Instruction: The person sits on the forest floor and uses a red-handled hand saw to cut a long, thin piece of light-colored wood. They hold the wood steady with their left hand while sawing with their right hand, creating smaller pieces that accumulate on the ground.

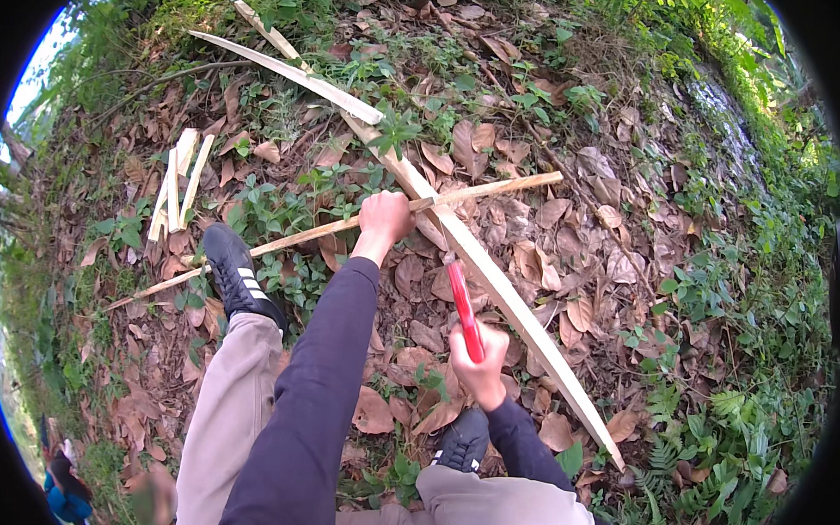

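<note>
My left hand (385,221) is closed round a thin wooden stick (310,233), close to where it crosses a long pale wooden plank (520,308). The plank slants from the upper left down to the lower right. In my right hand (480,362), low and nearer to me, is a red-handled tool (465,306). Its handle points up toward the plank's left edge, with a short bit of metal at the far end. What kind of tool it is I cannot make out. My left shoe (239,273) is by the stick's left part.
Several short wood pieces (180,185) lie on the left. A pale tapered strip (288,71) rests across the plank's far part, near another narrow strip (266,30). Brown dry leaves (420,272) and green plants (752,302) cover the ground. Someone in blue (65,491) shows at the lower left.
</note>
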`<state>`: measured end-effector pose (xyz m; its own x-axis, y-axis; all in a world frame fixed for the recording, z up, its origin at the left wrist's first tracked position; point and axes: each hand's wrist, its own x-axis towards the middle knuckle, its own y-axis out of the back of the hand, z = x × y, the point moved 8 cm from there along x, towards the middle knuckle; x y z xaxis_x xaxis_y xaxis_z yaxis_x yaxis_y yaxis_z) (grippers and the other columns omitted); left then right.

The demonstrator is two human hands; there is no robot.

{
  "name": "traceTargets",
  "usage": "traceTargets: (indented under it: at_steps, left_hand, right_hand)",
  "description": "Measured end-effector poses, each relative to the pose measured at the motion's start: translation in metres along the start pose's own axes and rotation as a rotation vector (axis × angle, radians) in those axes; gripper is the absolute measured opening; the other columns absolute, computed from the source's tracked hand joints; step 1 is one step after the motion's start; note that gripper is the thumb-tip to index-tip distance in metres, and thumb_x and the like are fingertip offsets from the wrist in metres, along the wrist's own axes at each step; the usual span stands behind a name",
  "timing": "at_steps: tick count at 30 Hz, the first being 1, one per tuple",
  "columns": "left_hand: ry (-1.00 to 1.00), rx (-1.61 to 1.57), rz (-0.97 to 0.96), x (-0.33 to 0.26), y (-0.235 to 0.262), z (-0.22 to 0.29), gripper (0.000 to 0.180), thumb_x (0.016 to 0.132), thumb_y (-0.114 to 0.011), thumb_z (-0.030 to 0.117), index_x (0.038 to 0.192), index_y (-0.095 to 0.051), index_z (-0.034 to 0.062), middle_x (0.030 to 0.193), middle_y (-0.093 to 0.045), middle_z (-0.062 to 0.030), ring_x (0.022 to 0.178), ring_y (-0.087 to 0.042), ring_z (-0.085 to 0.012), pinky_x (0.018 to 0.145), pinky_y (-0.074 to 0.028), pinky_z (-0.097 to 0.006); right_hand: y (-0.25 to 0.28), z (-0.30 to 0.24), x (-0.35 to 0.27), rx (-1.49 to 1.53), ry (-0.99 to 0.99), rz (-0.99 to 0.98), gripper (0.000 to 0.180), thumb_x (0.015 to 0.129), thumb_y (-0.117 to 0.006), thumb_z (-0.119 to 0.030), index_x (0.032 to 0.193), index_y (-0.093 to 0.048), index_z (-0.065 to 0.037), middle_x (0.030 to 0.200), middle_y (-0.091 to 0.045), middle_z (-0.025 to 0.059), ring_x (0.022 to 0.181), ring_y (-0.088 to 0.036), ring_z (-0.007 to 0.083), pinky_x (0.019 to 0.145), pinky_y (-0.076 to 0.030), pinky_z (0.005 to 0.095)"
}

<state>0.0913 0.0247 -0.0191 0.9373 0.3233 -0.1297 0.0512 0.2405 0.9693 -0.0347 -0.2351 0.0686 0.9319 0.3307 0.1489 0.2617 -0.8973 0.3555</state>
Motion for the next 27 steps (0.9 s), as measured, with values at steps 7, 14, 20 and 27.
traceTargets:
  at_steps: [7, 14, 20, 27]
  left_hand:
    - [-0.036, 0.004, 0.054, -0.003, -0.003, 0.009, 0.019, 0.072, -0.070, 0.021, 0.080, -0.075, 0.0040, 0.083, -0.071, -0.0210, 0.081, -0.071, -0.0357, 0.076, -0.057, -0.045]
    - [-0.036, 0.026, 0.035, 0.004, 0.004, 0.008, 0.019, 0.074, -0.068, 0.020, 0.082, -0.075, 0.0042, 0.083, -0.071, -0.0214, 0.080, -0.071, -0.0365, 0.075, -0.058, -0.045]
    - [-0.044, -0.021, 0.013, -0.004, -0.001, 0.008, 0.019, 0.072, -0.069, 0.020, 0.083, -0.076, 0.0064, 0.086, -0.072, -0.0207, 0.084, -0.071, -0.0355, 0.078, -0.057, -0.044]
    - [-0.033, 0.023, 0.050, 0.000, 0.001, 0.014, 0.021, 0.074, -0.068, 0.023, 0.083, -0.075, 0.0048, 0.084, -0.072, -0.0204, 0.082, -0.071, -0.0362, 0.076, -0.058, -0.045]
  right_hand:
    - [-0.008, 0.015, 0.039, 0.054, -0.075, 0.070, 0.010, 0.080, -0.062, -0.004, 0.070, -0.060, -0.001, 0.050, -0.049, 0.0068, 0.042, -0.048, 0.0118, 0.045, -0.038, 0.0299]
    - [0.017, -0.004, -0.025, -0.013, 0.023, 0.080, 0.005, 0.075, -0.061, -0.003, 0.073, -0.062, 0.001, 0.054, -0.055, 0.0098, 0.048, -0.061, 0.0183, 0.051, -0.047, 0.0313]
    - [-0.008, 0.005, 0.047, 0.058, -0.063, 0.100, 0.018, 0.080, -0.065, -0.006, 0.066, -0.054, -0.002, 0.049, -0.045, 0.0071, 0.040, -0.044, 0.0137, 0.044, -0.034, 0.0314]
    - [0.023, 0.003, -0.053, -0.050, -0.015, 0.062, 0.002, 0.070, -0.062, -0.001, 0.068, -0.061, -0.002, 0.056, -0.056, 0.0103, 0.046, -0.060, 0.0243, 0.048, -0.046, 0.0349]
